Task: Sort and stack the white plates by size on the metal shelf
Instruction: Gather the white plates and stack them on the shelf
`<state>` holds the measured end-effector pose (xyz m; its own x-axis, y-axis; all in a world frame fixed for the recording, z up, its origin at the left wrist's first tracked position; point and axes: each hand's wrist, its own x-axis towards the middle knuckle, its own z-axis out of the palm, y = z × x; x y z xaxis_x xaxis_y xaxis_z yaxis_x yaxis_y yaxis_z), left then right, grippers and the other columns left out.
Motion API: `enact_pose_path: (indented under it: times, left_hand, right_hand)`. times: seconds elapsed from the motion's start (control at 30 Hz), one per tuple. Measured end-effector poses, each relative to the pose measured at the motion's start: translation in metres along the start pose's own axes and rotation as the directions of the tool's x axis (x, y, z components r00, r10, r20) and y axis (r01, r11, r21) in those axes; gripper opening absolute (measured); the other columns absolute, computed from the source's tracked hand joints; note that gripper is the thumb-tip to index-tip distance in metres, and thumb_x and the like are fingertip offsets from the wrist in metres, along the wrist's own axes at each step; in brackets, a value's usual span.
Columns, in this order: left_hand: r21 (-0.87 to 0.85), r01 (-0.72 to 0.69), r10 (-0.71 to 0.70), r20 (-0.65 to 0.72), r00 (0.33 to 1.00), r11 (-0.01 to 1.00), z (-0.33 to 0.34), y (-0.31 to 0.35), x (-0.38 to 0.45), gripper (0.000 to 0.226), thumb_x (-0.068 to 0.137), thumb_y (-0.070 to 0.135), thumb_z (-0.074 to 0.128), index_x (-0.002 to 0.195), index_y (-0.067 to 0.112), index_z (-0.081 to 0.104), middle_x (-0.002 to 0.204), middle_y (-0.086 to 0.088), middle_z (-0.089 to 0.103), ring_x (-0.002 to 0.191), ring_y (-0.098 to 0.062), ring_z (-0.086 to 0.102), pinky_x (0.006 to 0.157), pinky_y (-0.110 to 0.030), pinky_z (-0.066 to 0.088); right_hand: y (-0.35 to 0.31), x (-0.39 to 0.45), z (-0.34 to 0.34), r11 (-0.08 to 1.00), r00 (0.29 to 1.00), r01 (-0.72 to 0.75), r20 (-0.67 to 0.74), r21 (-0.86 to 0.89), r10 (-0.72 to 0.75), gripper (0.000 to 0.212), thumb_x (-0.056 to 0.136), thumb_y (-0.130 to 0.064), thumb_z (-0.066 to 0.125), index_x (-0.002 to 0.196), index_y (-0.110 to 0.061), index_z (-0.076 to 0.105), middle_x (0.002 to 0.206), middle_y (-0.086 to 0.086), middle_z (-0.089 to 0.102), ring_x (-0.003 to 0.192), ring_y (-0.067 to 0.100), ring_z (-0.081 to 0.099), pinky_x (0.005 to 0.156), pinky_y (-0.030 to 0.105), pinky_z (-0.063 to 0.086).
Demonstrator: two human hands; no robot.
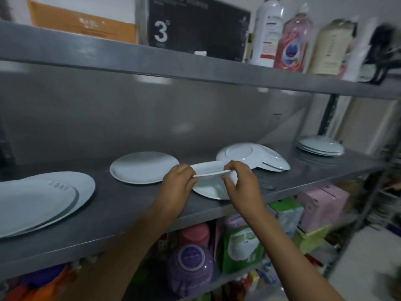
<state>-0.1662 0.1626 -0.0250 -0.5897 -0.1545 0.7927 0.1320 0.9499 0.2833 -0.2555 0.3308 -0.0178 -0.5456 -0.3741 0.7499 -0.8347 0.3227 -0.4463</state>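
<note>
Both forearms reach in from the bottom edge. Left hand [178,181] and right hand [240,181] grip 1 small white plate [209,168] by opposite rims, fingers curled over the edge, thumbs under. It sits tilted just above a second small plate [208,190] lying near the front lip of the metal shelf [121,205]; can't tell if the 2 touch.

Shelf surface is dull grey sheet metal, smudged. At far left, a stack of large plates [39,203], at least 2. Behind the hands to the left, 1 medium plate [144,167] lying flat. Behind to the right, a pile of upturned plates [253,156], leaning. Far right corner: a neat plate stack [321,145], about 3.

Below: packaged goods, a purple tub [192,265] and a green pack [240,244]. Upper shelf: cardboard box [84,20], dark box marked "3" [195,25], and 3 bottles [293,40]. Back panel is grey, wall pale.
</note>
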Motion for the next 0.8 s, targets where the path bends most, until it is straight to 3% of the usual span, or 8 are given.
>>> enact_pose_path:
  times: [0.2,0.37,0.53,0.67,0.8]
  left_hand:
    - [-0.106,-0.19,0.201,0.109,0.973,0.976,0.036,0.017,0.003,0.027,0.087,0.023,0.05,0.068,0.006,0.056,0.07,-0.008,0.057,0.068,-0.022,0.051,0.067,-0.031,0.039]
    - [-0.133,-0.215,0.24,0.205,0.949,0.967,0.05,0.018,0.004,0.032,0.087,0.028,0.048,0.066,0.005,0.056,0.069,-0.009,0.058,0.067,-0.023,0.052,0.065,-0.032,0.037]
    - [-0.194,-0.177,0.227,0.273,0.935,0.965,0.06,0.021,0.002,0.032,0.087,0.03,0.048,0.072,0.005,0.06,0.073,-0.007,0.062,0.07,-0.022,0.056,0.066,-0.034,0.04]
    - [-0.234,-0.146,0.216,0.311,0.925,0.961,0.064,0.022,-0.004,0.018,0.084,0.017,0.06,0.081,0.002,0.07,0.084,-0.01,0.071,0.079,-0.024,0.066,0.077,-0.026,0.045]
    - [-0.212,-0.041,0.121,0.379,0.917,0.976,0.061,0.014,-0.01,0.029,0.089,0.018,0.055,0.11,0.004,0.069,0.117,-0.008,0.068,0.111,-0.021,0.06,0.105,-0.021,0.026]
  right_hand:
    - [0.03,-0.014,-0.033,0.99,0.995,-0.092,0.026,-0.109,0.095,0.022,0.082,0.002,0.06,0.099,-0.011,0.063,0.101,0.004,0.065,0.098,0.018,0.058,0.08,0.011,0.032]
    - [0.042,-0.024,-0.044,0.975,0.988,-0.143,0.033,-0.172,0.151,0.045,0.085,0.0,0.052,0.128,-0.013,0.053,0.128,0.004,0.057,0.119,0.018,0.05,0.1,0.02,0.033]
    - [0.044,-0.024,-0.05,0.967,0.987,-0.158,-0.023,-0.198,0.157,0.048,0.084,0.0,0.048,0.129,-0.016,0.052,0.129,0.003,0.056,0.121,0.017,0.047,0.102,0.021,0.033]
    - [0.034,-0.021,-0.046,0.968,0.986,-0.163,-0.05,-0.192,0.157,0.047,0.084,0.001,0.048,0.127,-0.015,0.054,0.127,0.003,0.056,0.12,0.016,0.047,0.099,0.013,0.028]
    - [0.017,-0.02,-0.032,0.979,0.986,-0.16,-0.065,-0.128,0.153,0.044,0.086,0.002,0.047,0.126,-0.015,0.053,0.126,0.002,0.055,0.12,0.012,0.046,0.097,0.01,0.025]
